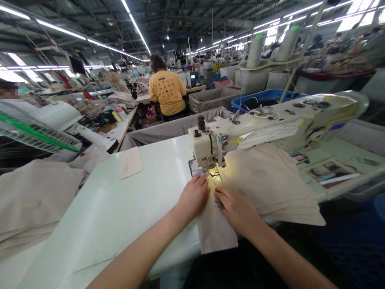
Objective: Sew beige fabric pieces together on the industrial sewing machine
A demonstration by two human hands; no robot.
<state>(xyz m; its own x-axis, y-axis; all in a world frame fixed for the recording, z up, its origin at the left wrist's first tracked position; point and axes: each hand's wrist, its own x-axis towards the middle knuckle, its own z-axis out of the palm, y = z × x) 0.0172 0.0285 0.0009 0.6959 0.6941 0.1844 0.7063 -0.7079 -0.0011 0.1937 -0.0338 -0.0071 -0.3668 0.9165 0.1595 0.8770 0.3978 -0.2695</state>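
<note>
A cream sewing machine stands on the pale green table, its lamp lighting the needle area. Under its presser foot runs a beige fabric strip, whose lower end hangs over the table's front edge. My left hand rests on the strip's left side close to the foot, fingers bent and pressed together on the cloth. At the strip's right edge, my right hand pinches the fabric, with a small dark item partly visible under the fingers. Stacked beige panels lie right of the needle, beneath the machine arm.
A small beige piece lies on the table. More cloth is piled at left, near a fan. A tool tray sits at right. Ahead, a person in a yellow shirt sits beyond a grey cloth bin.
</note>
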